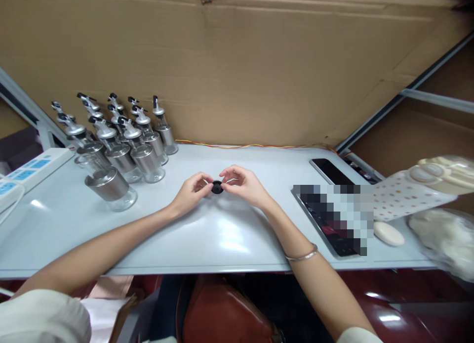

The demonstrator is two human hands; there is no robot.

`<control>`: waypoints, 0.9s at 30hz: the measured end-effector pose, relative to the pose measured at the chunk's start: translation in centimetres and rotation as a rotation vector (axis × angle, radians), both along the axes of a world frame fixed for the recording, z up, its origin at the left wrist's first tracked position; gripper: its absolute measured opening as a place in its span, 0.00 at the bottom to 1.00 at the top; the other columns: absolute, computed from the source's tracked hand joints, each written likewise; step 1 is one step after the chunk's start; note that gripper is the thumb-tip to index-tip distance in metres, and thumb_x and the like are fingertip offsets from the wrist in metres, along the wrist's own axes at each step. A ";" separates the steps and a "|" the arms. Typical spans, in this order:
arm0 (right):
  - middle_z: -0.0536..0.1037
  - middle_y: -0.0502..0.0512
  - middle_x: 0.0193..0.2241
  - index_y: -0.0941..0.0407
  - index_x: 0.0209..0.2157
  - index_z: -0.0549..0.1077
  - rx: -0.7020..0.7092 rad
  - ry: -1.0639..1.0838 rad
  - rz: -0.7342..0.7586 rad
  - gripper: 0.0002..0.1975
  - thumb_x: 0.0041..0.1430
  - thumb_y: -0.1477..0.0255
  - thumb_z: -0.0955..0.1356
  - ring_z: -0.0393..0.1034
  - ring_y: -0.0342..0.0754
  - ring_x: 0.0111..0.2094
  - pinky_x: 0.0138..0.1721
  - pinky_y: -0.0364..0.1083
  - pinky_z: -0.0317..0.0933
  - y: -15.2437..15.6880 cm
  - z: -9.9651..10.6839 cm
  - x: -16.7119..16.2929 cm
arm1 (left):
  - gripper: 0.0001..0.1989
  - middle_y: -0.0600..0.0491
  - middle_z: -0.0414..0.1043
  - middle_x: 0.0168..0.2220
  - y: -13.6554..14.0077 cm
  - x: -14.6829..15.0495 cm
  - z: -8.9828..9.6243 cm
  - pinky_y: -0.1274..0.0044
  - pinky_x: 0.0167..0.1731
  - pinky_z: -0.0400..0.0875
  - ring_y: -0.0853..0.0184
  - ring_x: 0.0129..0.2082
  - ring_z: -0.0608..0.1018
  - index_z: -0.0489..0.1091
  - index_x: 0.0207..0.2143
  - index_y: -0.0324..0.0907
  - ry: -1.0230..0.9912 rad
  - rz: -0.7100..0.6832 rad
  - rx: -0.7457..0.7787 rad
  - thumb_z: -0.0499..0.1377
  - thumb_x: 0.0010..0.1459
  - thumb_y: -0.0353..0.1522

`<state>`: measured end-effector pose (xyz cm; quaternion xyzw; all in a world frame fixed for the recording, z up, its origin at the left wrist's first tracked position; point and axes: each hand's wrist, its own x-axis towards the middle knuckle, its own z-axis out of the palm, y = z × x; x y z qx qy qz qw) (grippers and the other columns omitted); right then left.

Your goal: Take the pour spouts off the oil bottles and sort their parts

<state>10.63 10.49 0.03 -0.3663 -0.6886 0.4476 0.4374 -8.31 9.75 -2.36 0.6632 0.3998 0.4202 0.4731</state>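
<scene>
a small black piece, round in outline and disc-like, is held up between the fingertips of the left hand at its nine o'clock edge and those of the right hand at its three o'clock edge. its broad face is turned toward the viewer, dark all over, the stretch from four to eight o'clock left uncovered. it sits just off the middle of the view, toward eight o'clock, over the counter; whether it touches that surface cannot be told. finer detail is too small to read.
</scene>
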 end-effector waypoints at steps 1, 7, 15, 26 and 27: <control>0.69 0.50 0.30 0.56 0.33 0.71 -0.001 -0.023 0.001 0.10 0.46 0.71 0.70 0.68 0.43 0.32 0.36 0.45 0.66 0.0 0.0 0.0 | 0.12 0.55 0.68 0.26 0.0 0.0 0.0 0.78 0.30 0.68 0.71 0.26 0.72 0.66 0.35 0.39 0.003 0.018 0.004 0.58 0.54 0.39; 0.72 0.51 0.29 0.57 0.35 0.73 -0.102 -0.160 0.104 0.12 0.48 0.68 0.70 0.68 0.43 0.28 0.32 0.45 0.64 -0.7 0.4 0.0 | 0.11 0.53 0.67 0.33 0.0 0.2 0.0 0.78 0.32 0.70 0.70 0.31 0.73 0.68 0.29 0.39 -0.050 0.068 0.104 0.60 0.53 0.39; 0.75 0.52 0.27 0.58 0.34 0.73 -0.135 -0.151 0.028 0.13 0.46 0.66 0.71 0.70 0.44 0.27 0.30 0.44 0.63 -0.5 0.4 -0.1 | 0.10 0.51 0.65 0.41 0.0 0.0 -0.1 0.77 0.37 0.72 0.70 0.35 0.74 0.68 0.34 0.40 -0.075 0.036 0.126 0.60 0.54 0.39; 0.76 0.54 0.30 0.58 0.35 0.73 -0.122 -0.182 -0.009 0.12 0.47 0.69 0.69 0.73 0.47 0.31 0.35 0.46 0.65 -0.5 0.6 -0.2 | 0.16 0.52 0.73 0.34 0.0 0.0 -0.2 0.74 0.38 0.70 0.68 0.32 0.78 0.61 0.43 0.41 -0.087 -0.143 -0.057 0.60 0.54 0.37; 0.76 0.54 0.31 0.58 0.35 0.72 -0.121 -0.185 0.004 0.11 0.47 0.70 0.69 0.72 0.46 0.31 0.35 0.45 0.65 -0.6 0.6 -0.1 | 0.16 0.52 0.73 0.35 0.0 0.0 -0.2 0.74 0.38 0.70 0.67 0.32 0.78 0.62 0.43 0.41 -0.089 -0.143 -0.059 0.60 0.54 0.37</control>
